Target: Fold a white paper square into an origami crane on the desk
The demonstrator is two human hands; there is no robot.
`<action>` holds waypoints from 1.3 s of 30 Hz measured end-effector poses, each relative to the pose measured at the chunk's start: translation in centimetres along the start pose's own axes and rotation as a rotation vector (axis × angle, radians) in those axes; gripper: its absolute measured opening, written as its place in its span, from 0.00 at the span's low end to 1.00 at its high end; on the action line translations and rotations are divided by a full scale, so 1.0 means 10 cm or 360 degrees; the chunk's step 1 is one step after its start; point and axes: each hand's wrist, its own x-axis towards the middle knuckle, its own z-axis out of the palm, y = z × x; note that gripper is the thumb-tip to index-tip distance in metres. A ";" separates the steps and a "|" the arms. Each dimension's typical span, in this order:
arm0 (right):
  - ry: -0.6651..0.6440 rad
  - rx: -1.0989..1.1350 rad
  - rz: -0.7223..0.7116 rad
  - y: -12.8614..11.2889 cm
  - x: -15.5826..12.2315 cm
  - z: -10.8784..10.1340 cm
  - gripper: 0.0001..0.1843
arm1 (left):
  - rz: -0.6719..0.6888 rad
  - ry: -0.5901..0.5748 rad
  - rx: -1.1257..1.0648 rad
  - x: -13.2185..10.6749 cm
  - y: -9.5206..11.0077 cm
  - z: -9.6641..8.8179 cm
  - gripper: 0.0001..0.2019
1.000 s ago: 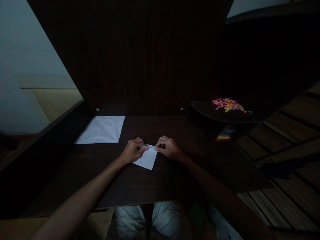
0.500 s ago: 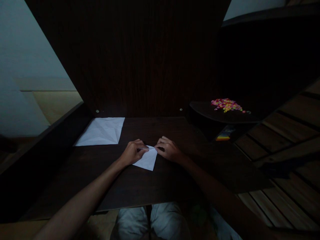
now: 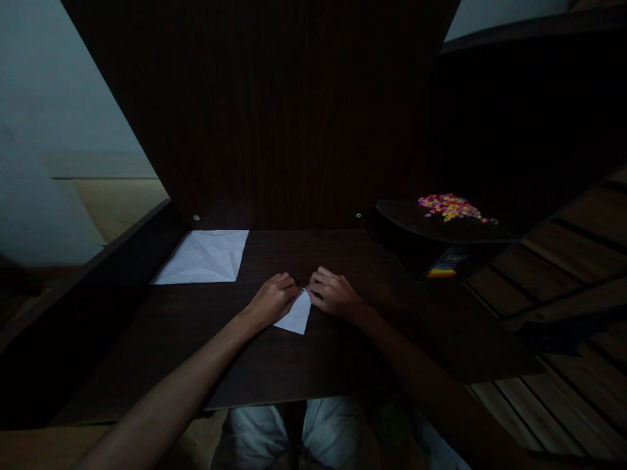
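Head view: left hand [image 3: 273, 301] and right hand [image 3: 333, 294], fingers curled, pinch the folded paper [image 3: 296, 316].

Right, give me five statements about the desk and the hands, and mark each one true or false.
1. Both hands rest on the small folded paper. True: the left hand and the right hand press on it.
2. A larger creased sheet lies at the desk's far left. True.
3. The right hand holds scissors. False: it touches only the paper.
4. The colourful pieces lie on the creased sheet. False: they sit on a dark shelf at the right.
5. The folded paper is lifted into the air. False: it lies on the desk.
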 end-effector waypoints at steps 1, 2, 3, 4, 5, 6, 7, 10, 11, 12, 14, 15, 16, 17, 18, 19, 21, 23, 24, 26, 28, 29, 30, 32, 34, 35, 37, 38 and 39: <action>-0.0017 -0.0015 -0.0016 0.00 0.00 0.00 0.08 | 0.0003 0.0007 -0.0015 0.00 0.00 0.01 0.11; -0.0034 -0.0028 -0.0031 0.00 0.00 -0.01 0.08 | 0.0002 0.0021 -0.0033 0.00 -0.01 0.02 0.11; -0.0050 -0.0036 -0.0042 0.01 0.00 -0.01 0.08 | -0.0001 0.0035 -0.0057 0.01 -0.01 0.02 0.11; -0.0065 -0.0037 -0.0047 0.01 0.00 -0.01 0.08 | -0.0007 0.0050 -0.0084 0.01 -0.01 0.02 0.11; -0.0077 -0.0035 -0.0047 0.02 0.00 0.00 0.08 | -0.0014 0.0066 -0.0108 0.01 -0.01 0.03 0.11; -0.0084 -0.0030 -0.0046 0.02 0.00 0.00 0.08 | -0.0025 0.0080 -0.0122 0.01 -0.01 0.03 0.11; -0.0088 -0.0025 -0.0047 0.02 0.00 0.00 0.07 | -0.0037 0.0089 -0.0130 0.01 -0.01 0.03 0.10; -0.0096 -0.0023 -0.0058 0.01 0.02 -0.01 0.08 | -0.0062 0.0095 -0.0136 0.01 0.00 0.03 0.10; -0.0102 -0.0022 -0.0059 0.00 0.02 -0.02 0.08 | -0.0066 0.0094 -0.0142 0.01 0.00 0.03 0.10; -0.0110 -0.0016 -0.0055 0.00 0.03 -0.03 0.08 | -0.0064 0.0094 -0.0152 0.01 0.00 0.03 0.10; -0.0126 0.0020 -0.0026 -0.01 0.04 -0.05 0.08 | -0.0068 0.0101 -0.0181 0.01 0.00 0.03 0.10; -0.0129 0.0058 -0.0003 -0.01 0.04 -0.05 0.09 | -0.0077 0.0105 -0.0202 0.01 0.00 0.03 0.10; -0.0127 0.0109 0.0019 0.00 0.03 -0.06 0.09 | -0.0088 0.0107 -0.0226 0.01 0.00 0.03 0.10; -0.0119 0.0172 0.0040 0.02 0.03 -0.07 0.09 | -0.0102 0.0109 -0.0254 0.01 0.00 0.03 0.10; -0.0109 0.0244 0.0059 0.03 0.02 -0.07 0.08 | -0.0114 0.0112 -0.0283 0.01 0.00 0.03 0.10; -0.0095 0.0321 0.0078 0.05 0.01 -0.08 0.08 | -0.0129 0.0119 -0.0311 0.01 0.00 0.03 0.10; -0.0071 0.0458 0.0122 0.10 -0.01 -0.08 0.07 | -0.0158 0.0127 -0.0362 0.01 0.00 0.02 0.10; -0.0059 0.0553 0.0175 0.13 -0.03 -0.07 0.08 | -0.0199 0.0124 -0.0407 0.02 0.00 0.01 0.10; -0.0060 0.0589 0.0198 0.14 -0.03 -0.07 0.08 | -0.0223 0.0122 -0.0431 0.02 0.00 0.01 0.10; -0.0062 0.0639 0.0229 0.15 -0.02 -0.06 0.08 | -0.0286 0.0121 -0.0491 0.04 -0.01 0.00 0.09; -0.0050 0.0679 0.0240 0.15 -0.01 -0.05 0.08 | -0.0364 0.0128 -0.0562 0.05 -0.02 0.00 0.08; -0.0042 0.0695 0.0246 0.15 -0.01 -0.04 0.08 | -0.0399 0.0127 -0.0595 0.06 -0.03 0.00 0.07; -0.0035 0.0708 0.0256 0.15 -0.01 -0.04 0.07 | -0.0430 0.0127 -0.0623 0.07 -0.04 0.00 0.07; -0.0031 0.0728 0.0280 0.15 0.00 -0.03 0.07 | -0.0472 0.0135 -0.0656 0.08 -0.05 0.00 0.06; -0.0034 0.0736 0.0282 0.15 0.00 -0.03 0.06 | -0.0479 0.0140 -0.0662 0.08 -0.05 0.01 0.06; -0.0036 0.0735 0.0265 0.16 0.00 -0.02 0.06 | -0.0463 0.0140 -0.0655 0.07 -0.05 0.01 0.06; -0.0042 0.0711 0.0207 0.16 -0.01 -0.03 0.05 | -0.0370 0.0127 -0.0611 0.05 -0.04 0.00 0.07; -0.0052 0.0687 0.0174 0.17 -0.01 -0.03 0.05 | -0.0300 0.0113 -0.0577 0.03 -0.04 -0.01 0.08; -0.0065 0.0657 0.0145 0.17 -0.02 -0.04 0.05 | -0.0224 0.0096 -0.0541 0.01 -0.03 -0.02 0.08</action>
